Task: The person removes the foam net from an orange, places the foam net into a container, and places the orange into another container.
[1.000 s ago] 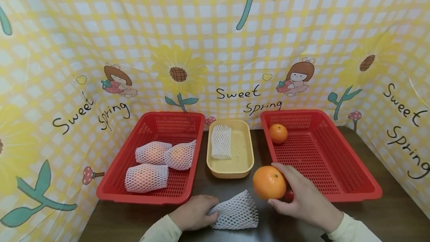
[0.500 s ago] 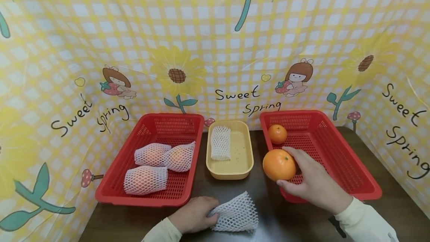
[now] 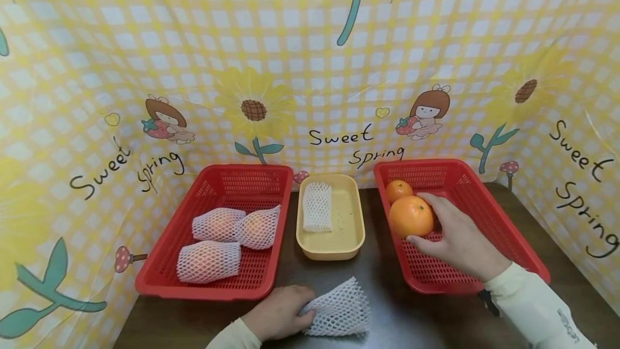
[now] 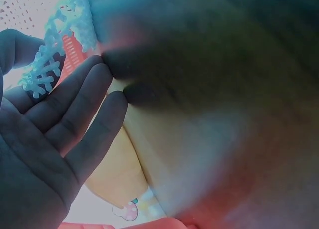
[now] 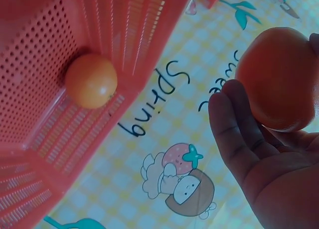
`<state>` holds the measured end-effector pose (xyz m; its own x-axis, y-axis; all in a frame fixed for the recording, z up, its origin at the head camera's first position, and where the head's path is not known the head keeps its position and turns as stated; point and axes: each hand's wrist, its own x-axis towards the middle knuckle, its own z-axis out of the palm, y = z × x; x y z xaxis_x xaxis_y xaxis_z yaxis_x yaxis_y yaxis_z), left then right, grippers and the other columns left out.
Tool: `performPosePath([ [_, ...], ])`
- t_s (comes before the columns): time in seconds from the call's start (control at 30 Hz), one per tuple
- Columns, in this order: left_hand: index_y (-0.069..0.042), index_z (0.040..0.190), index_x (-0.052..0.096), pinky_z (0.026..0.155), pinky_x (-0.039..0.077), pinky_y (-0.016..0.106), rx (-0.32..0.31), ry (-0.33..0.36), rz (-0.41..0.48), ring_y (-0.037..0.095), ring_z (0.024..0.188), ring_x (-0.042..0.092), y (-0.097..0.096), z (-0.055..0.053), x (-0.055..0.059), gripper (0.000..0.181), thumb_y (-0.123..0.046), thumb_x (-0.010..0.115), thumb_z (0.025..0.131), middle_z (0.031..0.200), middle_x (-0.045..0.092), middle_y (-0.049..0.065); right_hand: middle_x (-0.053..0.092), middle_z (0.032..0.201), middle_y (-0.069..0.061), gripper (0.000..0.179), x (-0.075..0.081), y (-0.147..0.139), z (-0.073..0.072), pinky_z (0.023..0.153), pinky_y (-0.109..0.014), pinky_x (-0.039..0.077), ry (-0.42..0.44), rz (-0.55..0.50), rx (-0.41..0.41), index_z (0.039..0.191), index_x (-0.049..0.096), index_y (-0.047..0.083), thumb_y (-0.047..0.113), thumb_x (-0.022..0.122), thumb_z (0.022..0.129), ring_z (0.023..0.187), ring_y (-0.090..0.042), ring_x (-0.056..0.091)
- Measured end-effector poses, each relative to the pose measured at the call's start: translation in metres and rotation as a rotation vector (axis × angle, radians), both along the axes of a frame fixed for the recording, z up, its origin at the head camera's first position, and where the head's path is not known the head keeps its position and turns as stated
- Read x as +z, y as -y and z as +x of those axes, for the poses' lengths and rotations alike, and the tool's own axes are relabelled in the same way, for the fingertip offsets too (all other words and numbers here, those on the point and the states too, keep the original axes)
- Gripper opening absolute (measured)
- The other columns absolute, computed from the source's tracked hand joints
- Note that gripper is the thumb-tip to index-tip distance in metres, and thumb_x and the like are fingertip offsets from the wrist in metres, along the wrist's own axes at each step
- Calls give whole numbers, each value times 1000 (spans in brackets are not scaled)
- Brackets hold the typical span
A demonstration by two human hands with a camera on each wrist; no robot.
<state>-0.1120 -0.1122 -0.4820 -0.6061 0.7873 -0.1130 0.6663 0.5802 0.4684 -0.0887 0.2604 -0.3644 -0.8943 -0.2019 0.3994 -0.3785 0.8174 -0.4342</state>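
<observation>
An orange (image 3: pixel 411 217) is gripped in my right hand (image 3: pixel 460 238), over the left part of the right red basket (image 3: pixel 513 252). Behind it a second orange (image 3: pixel 399 190) lies in that basket's far left corner; the right wrist view shows this orange (image 5: pixel 91 81) apart from the held orange (image 5: pixel 279 79). Near the table's front, my left hand (image 3: pixel 281 312) pinches one end of a white foam net sleeve (image 3: pixel 340 308) lying flat. In the left wrist view, the net's edge (image 4: pixel 42 72) sits between thumb and forefinger while the other fingers (image 4: pixel 94 124) extend against the table.
The left red basket (image 3: pixel 208 292) holds several net-wrapped fruits (image 3: pixel 209 261). Between the baskets stands a yellow tray (image 3: pixel 330 255) with another foam net (image 3: pixel 317 207) in it. A checked cloth (image 3: pixel 310 58) hangs behind and at both sides of the dark table (image 3: pixel 387 311).
My right hand has carried the orange away from near the net, up and to the right, over the right basket. The left hand keeps pinching the net in place.
</observation>
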Motion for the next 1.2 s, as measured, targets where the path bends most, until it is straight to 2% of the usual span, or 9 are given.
performPosePath([
  [0.3,-25,84,56,60,39,26,10,21,-13,4,67,45,0,2,1,15,-28,66,95,75,49,-16,54,129,-14,81,3,-10,-16,84,-55,53,24,3,-26,142,43,4,29,88,79,107,-30,55],
  [0.6,-25,84,57,59,39,27,32,-12,-40,5,66,45,-2,4,1,15,-30,67,94,74,48,-16,52,129,-17,79,6,-22,-35,88,-59,50,65,-20,-73,142,43,2,32,84,83,106,-33,54],
  [0.83,-25,84,57,59,39,26,22,-22,-34,4,66,44,-1,4,1,15,-29,67,95,75,48,-16,53,126,-19,78,3,-32,-51,88,-59,48,80,-25,-85,141,42,1,36,82,84,104,-35,55],
  [1.0,-25,87,59,60,39,27,27,1,-45,5,67,44,-1,3,2,12,-30,66,95,76,49,-16,53,127,-19,77,0,-36,-60,88,-58,47,127,-22,-92,142,41,1,34,81,85,104,-35,54],
  [1.2,-25,86,58,60,39,26,14,-13,-30,4,67,45,-1,3,1,13,-29,66,95,76,49,-17,53,127,-20,77,-9,-40,-74,89,-58,47,178,-7,-88,141,41,0,35,81,85,105,-35,55],
])
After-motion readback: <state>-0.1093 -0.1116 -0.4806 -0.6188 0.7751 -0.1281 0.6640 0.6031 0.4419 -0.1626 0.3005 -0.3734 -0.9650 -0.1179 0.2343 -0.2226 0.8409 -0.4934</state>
